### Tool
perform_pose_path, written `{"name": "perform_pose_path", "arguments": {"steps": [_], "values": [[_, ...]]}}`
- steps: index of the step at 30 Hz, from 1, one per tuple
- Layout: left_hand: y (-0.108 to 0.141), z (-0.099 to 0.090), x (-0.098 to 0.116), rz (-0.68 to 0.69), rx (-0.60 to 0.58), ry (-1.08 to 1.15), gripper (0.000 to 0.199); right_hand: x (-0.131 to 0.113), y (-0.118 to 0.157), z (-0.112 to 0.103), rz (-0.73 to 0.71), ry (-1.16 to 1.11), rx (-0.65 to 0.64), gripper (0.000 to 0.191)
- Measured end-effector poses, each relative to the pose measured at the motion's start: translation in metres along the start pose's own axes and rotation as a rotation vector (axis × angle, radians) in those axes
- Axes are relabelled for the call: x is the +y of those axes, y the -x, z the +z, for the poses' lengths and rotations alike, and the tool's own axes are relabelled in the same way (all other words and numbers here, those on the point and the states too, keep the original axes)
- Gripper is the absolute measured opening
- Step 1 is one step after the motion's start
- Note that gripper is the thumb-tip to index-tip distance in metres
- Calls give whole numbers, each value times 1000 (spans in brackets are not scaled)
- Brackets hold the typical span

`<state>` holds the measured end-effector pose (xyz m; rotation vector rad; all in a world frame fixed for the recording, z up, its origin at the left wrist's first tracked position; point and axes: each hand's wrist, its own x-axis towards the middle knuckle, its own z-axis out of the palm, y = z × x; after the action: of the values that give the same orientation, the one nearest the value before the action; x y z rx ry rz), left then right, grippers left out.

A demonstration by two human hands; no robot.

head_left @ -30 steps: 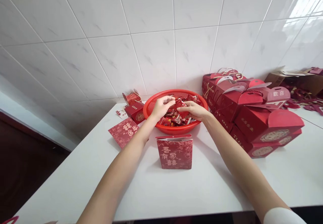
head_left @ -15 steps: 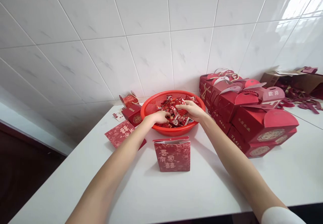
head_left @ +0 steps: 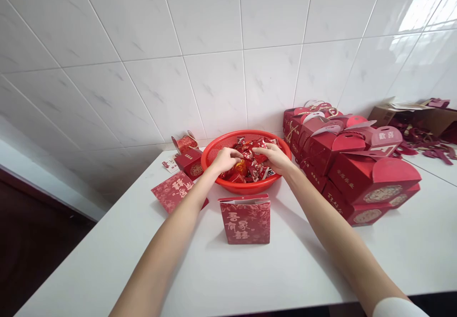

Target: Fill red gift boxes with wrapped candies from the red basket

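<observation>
A red plastic basket (head_left: 246,187) stands near the wall and holds many wrapped candies (head_left: 252,169) in red wrappers. Over its left half is my left hand (head_left: 227,160), fingers bent together above the candies; what they hold, if anything, is too small to tell. At the basket's right side my right hand (head_left: 273,157) has its thumb and fingers closed on red-wrapped candy (head_left: 257,146). In front of the basket a red paper bag (head_left: 246,222) with pale lettering stands upright on the white table, its top slightly apart.
Several red gift boxes (head_left: 371,176) are stacked to the right. Behind them at far right lies a cardboard box (head_left: 383,116) with dark red ribbons (head_left: 437,153). To the left are a flat red bag (head_left: 171,192), a small red box (head_left: 189,162) and a card (head_left: 170,164).
My left hand has lifted a little off the candies, and an orange-yellow wrapper now shows beneath it. My right hand has barely moved. The view has shifted slightly.
</observation>
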<state>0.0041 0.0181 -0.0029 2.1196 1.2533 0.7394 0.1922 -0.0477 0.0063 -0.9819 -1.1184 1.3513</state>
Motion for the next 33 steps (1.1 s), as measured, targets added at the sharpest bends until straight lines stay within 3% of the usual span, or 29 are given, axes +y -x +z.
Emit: {"name": "perform_pose_path", "arguments": {"steps": [8, 10, 12, 13, 17, 19, 23, 27, 33], "values": [[2, -6, -6, -10, 368, 32, 28, 1, 0, 1, 6, -9, 42, 17], [6, -7, -3, 8, 410, 6, 32, 1, -1, 1, 5, -11, 50, 17], [10, -5, 3, 57, 335, -11, 28, 1, 0, 1, 1, -12, 53, 17], [12, -3, 7, 85, 240, -15, 25, 1, 0, 1, 0, -12, 52, 17], [17, 7, 19, 164, -402, -103, 34, 2, 2, 1, -6, -4, 43, 17], [17, 9, 21, 160, -592, -180, 36, 3, 2, 1, -8, -3, 43, 19], [15, 7, 23, 86, -654, -265, 34, 3, 0, 0, -6, -4, 42, 20], [15, 5, 24, 101, -734, -272, 38, 3, -1, -1, 0, -4, 44, 21], [17, 10, 22, 158, -677, -236, 35, 4, -1, -1, 4, -12, 49, 21]]}}
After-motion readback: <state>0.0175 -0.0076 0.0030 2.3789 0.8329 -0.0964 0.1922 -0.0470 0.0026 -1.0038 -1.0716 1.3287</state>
